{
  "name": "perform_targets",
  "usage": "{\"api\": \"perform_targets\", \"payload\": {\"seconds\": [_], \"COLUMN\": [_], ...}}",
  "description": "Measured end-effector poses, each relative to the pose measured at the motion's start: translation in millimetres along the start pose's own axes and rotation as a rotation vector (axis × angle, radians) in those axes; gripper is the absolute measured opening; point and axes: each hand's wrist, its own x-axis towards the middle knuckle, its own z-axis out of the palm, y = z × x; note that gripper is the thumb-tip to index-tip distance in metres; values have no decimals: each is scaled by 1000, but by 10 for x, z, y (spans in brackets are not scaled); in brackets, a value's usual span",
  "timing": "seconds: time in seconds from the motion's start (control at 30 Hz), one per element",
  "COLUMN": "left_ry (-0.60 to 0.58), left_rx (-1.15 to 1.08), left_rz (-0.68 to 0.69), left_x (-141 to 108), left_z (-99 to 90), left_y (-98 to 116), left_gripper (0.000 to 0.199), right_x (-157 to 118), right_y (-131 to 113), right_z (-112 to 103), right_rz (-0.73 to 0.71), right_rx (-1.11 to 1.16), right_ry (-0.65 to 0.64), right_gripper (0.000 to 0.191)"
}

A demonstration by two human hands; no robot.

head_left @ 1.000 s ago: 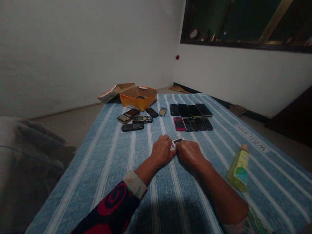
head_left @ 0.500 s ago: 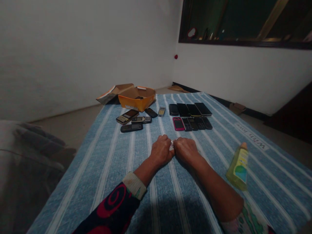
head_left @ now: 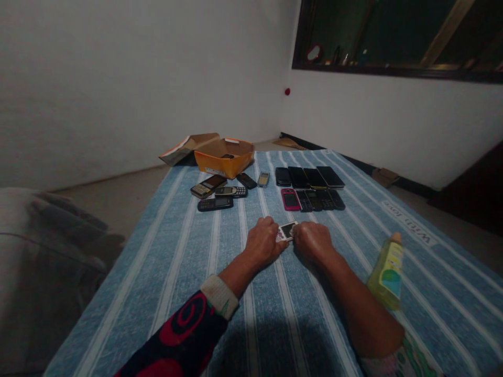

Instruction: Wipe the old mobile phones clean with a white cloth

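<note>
While the left hand (head_left: 262, 240) is clamping one end of a white phone (head_left: 288, 230), the right hand (head_left: 313, 241) is touching the other end with fingers curled; can't tell whether those are gripping or hiding anything. Phone is sitting between the two hands, screen partly showing, nearer the person than the pink phone (head_left: 291, 200); contact with the striped tablecloth (head_left: 184, 293) is not showing clearly. For good handling, the left grip should probably be staying firm on the edges, the right fingers pressing lightly and evenly so nothing is slipping or twisting. The right forearm should be keeping clear of the yellow-green bottle (head_left: 388, 272) near it.
</note>
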Motion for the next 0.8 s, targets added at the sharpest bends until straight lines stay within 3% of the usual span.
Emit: {"api": "perform_targets", "payload": {"seconds": [0.23,0.8], "left_ry": [6,25], "left_rx": [14,30], "left_rz": [11,11], "left_x": [1,23], "left_z": [15,46], "left_y": [0,-23], "left_gripper": [18,17], "right_x": [11,31], "right_y": [-81,-145], "right_z": [-45,-60], "right_rz": [-173,-175], "right_rx": [66,34], "right_ry": [30,45], "right_gripper": [28,31]}}
